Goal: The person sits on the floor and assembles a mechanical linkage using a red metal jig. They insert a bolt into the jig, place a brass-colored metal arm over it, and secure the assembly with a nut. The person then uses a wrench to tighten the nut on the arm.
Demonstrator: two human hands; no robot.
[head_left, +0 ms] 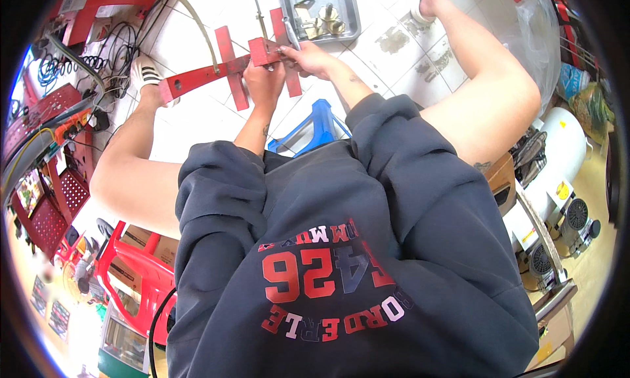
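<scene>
Head view: both hands close together at a red metal frame (203, 75) over white floor tiles (394, 83).

Clamped on the frame's red block (264, 48) with the left hand (264, 84), fingers curled against the near side; at the block's right side with the right hand (312, 59), fingers bent, just beside a slim grey metal tool (289, 33), its exact grip too small to tell. Stretched leftward from the block: the frame's long beam, end close to a striped shoe (146, 71). Crossing near the hands: two red bars, one left of the left hand, one behind the right fingers. Beyond, a grey metal tray (355, 23) with brass-coloured parts (330, 18) inside. Nearer the body, below the hands: a blue plastic stool (319, 123), partly hidden behind a dark sweatshirt (328, 194).
</scene>
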